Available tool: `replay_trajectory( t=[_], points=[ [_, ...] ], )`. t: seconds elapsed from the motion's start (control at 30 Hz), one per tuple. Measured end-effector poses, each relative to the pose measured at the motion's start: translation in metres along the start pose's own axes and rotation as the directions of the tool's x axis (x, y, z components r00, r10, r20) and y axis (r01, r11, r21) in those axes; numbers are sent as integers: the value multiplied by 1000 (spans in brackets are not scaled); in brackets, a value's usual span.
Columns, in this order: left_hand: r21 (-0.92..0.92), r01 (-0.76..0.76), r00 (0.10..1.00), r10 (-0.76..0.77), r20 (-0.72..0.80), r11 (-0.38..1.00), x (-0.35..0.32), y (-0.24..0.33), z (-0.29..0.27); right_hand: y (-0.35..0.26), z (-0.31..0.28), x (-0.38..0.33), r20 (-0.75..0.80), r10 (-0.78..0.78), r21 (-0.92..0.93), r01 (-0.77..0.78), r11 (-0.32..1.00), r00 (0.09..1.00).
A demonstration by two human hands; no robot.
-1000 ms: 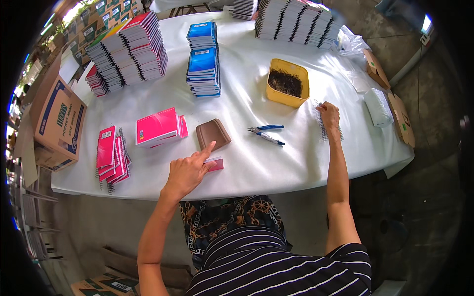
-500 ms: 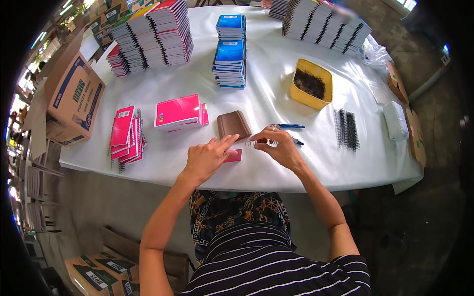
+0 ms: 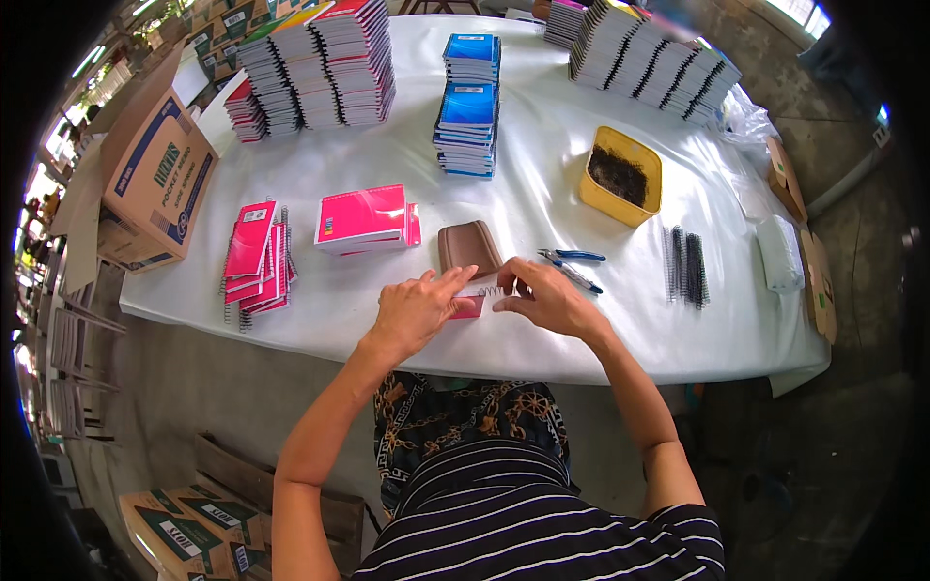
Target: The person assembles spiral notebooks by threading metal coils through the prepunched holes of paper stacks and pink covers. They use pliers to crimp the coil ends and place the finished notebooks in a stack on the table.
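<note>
Bench (image 3: 387, 320), white-covered, viewed from above the seated person. Near front edge, centre: small pink notebook (image 3: 469, 307) lying flat, with a wire spiral binding (image 3: 487, 290) along its upper edge. Left hand (image 3: 415, 310) rests on the notebook's left part, fingers extended and pressing down, not closed around it. Right hand (image 3: 545, 298) sits at the notebook's right end, fingertips pinched on the spiral binding. Just behind the notebook: brown wallet-like block (image 3: 469, 248), touching or nearly touching the hands' work area. Right of it: blue-handled pliers (image 3: 573, 263), lying free on the cloth. Further right: loose black spiral coils (image 3: 685, 265) laid side by side. Behind the pliers: yellow tub (image 3: 621, 176) holding dark material. Left of centre: flat stack of pink notebooks (image 3: 366, 217); further left, a slumped pile of pink spiral notebooks (image 3: 256, 259). Rear centre: two stacks of blue notebooks (image 3: 469, 105). Rear left and rear right: tall rows of spiral-bound notebooks (image 3: 320, 60). Left end: open cardboard box (image 3: 155, 179) at the bench edge.
</note>
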State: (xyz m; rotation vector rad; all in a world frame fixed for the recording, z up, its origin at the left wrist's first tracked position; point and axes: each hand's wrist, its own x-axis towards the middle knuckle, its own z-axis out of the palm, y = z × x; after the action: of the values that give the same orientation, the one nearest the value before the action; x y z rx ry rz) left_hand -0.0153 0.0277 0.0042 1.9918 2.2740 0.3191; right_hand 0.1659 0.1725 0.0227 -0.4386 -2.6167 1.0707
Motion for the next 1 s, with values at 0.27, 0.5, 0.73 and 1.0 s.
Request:
replay_trajectory(
  t=[0.27, 0.5, 0.73, 1.0],
  points=[
    [-13, -86, 996, 86, 20, 996, 0, 25, -13, 13, -17, 25, 293, -68, -25, 79, 997, 954],
    [63, -264, 961, 268, -63, 962, -4, 5, -6, 37, -1, 87, 337, -236, -446, 375, 813, 912],
    [-23, -7, 1000, 7, 29, 1000, -8, -10, -12, 25, -65, 63, 655, 70, 124, -198, 972, 752],
    [-132, -65, 994, 76, 76, 989, 3, -18, -17, 37, -45, 68, 669, -79, 212, -88, 973, 739]
  ],
)
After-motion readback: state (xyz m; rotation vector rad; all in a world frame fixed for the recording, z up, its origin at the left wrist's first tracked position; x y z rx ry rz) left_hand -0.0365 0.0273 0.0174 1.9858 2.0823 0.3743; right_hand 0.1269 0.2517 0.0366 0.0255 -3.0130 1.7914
